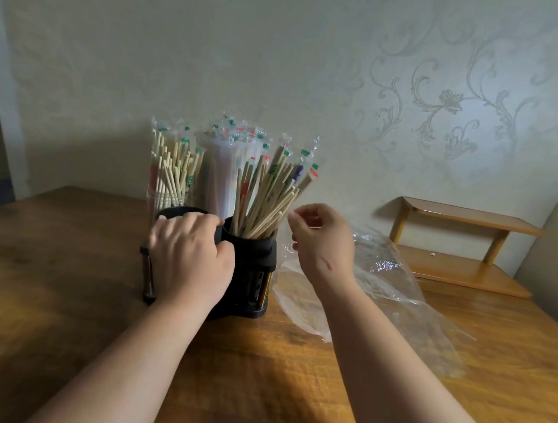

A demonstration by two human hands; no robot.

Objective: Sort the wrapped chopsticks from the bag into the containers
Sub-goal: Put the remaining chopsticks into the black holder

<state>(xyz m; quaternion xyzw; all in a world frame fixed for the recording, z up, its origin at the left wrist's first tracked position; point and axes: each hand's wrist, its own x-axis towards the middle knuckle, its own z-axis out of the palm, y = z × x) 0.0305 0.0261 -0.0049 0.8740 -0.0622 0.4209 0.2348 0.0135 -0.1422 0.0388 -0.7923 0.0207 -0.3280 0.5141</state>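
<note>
The left hand lies over the left cup of a black holder, its fingers curled down across the round rim so that it grips the cup from above. The right hand hovers just right of the holder with its fingers loosely curled and its thumb apart from the forefinger. Nothing shows between them, and it touches neither the sticks nor the bag.

The holder is matte black plastic, two cylinders joined side by side on a slotted base. Its right cup is packed with wrapped chopsticks, pale bamboo sticks in thin clear sleeves with green and red printed tips, fanning upward and to the right. Behind it, against the wall, stand a clear jar of the same wrapped sticks and a taller translucent container, also full.

The plastic bag lies flat and crumpled on the table to the right of the holder, glossy and see-through; whether any sticks are in it is unclear. The wooden table is brown with a visible grain and a slight sheen. A small two-tier wooden shelf sits at the far right, below cream wallpaper embossed with scrolling flowers.
</note>
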